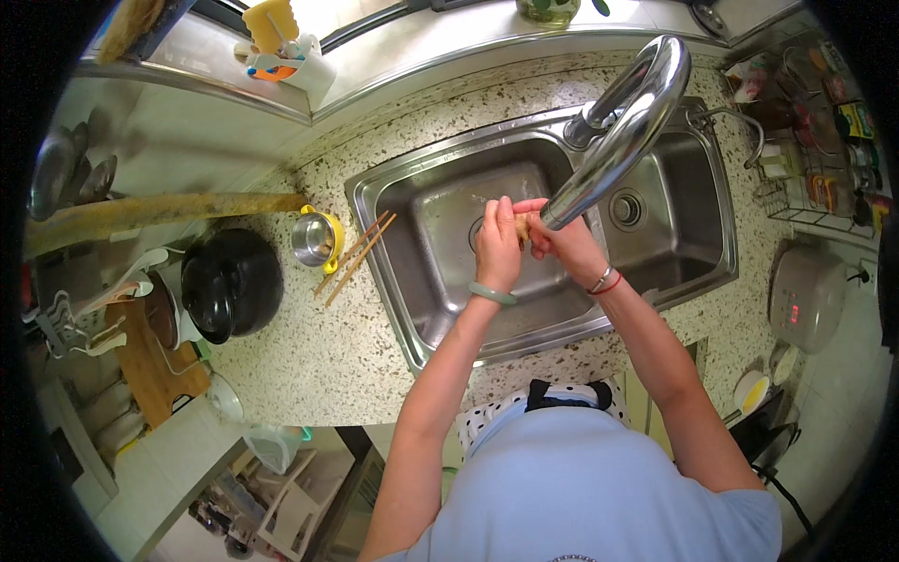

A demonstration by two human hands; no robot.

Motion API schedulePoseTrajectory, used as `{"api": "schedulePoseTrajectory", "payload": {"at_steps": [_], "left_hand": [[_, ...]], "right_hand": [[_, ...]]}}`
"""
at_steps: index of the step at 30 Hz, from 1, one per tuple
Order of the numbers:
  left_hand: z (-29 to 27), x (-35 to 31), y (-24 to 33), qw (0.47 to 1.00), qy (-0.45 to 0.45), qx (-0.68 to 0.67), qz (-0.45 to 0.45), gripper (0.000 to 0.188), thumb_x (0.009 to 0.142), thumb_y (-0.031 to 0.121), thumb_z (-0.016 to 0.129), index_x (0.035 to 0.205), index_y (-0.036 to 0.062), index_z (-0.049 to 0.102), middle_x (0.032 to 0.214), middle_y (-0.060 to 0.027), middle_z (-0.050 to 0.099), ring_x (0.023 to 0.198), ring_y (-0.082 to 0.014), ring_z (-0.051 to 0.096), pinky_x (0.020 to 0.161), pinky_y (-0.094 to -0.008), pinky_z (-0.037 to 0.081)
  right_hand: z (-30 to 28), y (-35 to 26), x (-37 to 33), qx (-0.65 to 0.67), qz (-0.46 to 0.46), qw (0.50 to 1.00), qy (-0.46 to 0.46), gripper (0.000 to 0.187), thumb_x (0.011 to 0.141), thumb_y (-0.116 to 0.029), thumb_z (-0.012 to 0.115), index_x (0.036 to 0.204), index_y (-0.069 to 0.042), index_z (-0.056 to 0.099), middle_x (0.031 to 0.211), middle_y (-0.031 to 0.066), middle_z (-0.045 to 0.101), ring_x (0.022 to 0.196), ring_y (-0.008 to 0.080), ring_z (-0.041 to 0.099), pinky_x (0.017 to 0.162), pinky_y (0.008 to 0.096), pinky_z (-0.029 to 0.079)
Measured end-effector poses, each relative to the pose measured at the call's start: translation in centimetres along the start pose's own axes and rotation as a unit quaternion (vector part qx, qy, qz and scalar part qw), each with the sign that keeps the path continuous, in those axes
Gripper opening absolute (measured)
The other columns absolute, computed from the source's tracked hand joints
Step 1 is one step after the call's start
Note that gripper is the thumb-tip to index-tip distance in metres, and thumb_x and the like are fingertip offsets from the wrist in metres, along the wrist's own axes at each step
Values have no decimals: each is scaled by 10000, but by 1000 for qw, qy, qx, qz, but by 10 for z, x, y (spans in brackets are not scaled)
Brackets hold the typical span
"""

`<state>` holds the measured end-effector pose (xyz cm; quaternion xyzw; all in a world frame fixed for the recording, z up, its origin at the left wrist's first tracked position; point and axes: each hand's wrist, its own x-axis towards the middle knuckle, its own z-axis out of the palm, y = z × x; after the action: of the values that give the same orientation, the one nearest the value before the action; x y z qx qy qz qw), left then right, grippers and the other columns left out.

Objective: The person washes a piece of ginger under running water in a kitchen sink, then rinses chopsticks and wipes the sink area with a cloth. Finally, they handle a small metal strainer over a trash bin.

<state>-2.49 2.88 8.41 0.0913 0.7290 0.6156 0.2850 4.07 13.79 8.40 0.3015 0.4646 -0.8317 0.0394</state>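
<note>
1. Closest to you, your forearms reach over the front edge of the sink, and a green bangle (492, 294) sits on your left wrist; the reach presumably keeps drips off the counter.
2. Your left hand (499, 245) has its fingers close together, lying against the piece's side; you seem to steady it there, though I cannot tell how firmly it grips.
3. Your right hand (565, 245) is curled in, its fingertips nearly closed on the small piece, probably a pinch for fine control.
4. That tan piece (522, 228) is between your two hands, above the large basin (421, 281). It looks yellowish-brown, small and uneven; your fingers hide most of it, so its full shape and surface cannot be read.
5. The chrome faucet (613, 140) slants across, its outlet just beside your right hand, likely swung there to serve this basin. I cannot make out a stream.
6. Left of the sink, wooden chopsticks (354, 267) lie on the counter beside a steel pot (315, 239) with yellow trim, perhaps put there for easy reach.
7. Farther left sits a black pot (229, 286), well apart from your hands.
</note>
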Motion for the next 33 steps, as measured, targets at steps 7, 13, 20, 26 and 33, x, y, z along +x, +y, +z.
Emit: {"api": "schedulePoseTrajectory", "payload": {"at_steps": [7, 13, 20, 26, 33], "left_hand": [[-2, 1, -6, 995, -1, -79, -58, 383, 1019, 347, 310, 864, 44, 487, 665, -35, 594, 452, -85, 469, 400, -234, 357], [3, -1, 6, 991, -21, -128, -34, 412, 1008, 422, 302, 899, 67, 481, 577, -8, 529, 403, -55, 429, 354, -198, 308], [0, -3, -1, 983, -22, -161, -81, 485, 999, 472, 284, 841, 62, 489, 544, -25, 505, 365, -78, 401, 322, -220, 266], [-16, 4, -9, 882, -165, -313, -312, 590, 975, 552, 247, 806, 51, 509, 580, -65, 481, 343, -92, 309, 313, -219, 215], [-18, 8, -13, 846, -221, -343, -344, 554, 968, 563, 263, 909, 65, 499, 620, -56, 455, 380, -82, 299, 331, -202, 209]], "right_hand": [[2, 0, 0, -16, -27, 999, -13, 128, 875, -112, 553, 954, -16, 581, 671, -30, 496, 563, 61, 444, 518, 224, 392], [2, 1, 2, 24, -1, 1000, 1, 46, 846, -80, 550, 869, -41, 559, 709, -3, 537, 589, 78, 484, 536, 225, 414], [2, 5, 5, -49, -23, 999, 5, 223, 884, -82, 493, 1041, 22, 612, 625, -23, 498, 538, 53, 444, 492, 221, 373], [-4, 6, -2, -38, -24, 999, -19, 242, 885, -98, 509, 1083, -8, 616, 729, 9, 592, 604, 54, 515, 534, 196, 387], [2, 4, -6, -144, -109, 983, -29, 166, 884, -184, 625, 936, -34, 576, 716, -4, 589, 656, 61, 539, 571, 239, 442]]}}
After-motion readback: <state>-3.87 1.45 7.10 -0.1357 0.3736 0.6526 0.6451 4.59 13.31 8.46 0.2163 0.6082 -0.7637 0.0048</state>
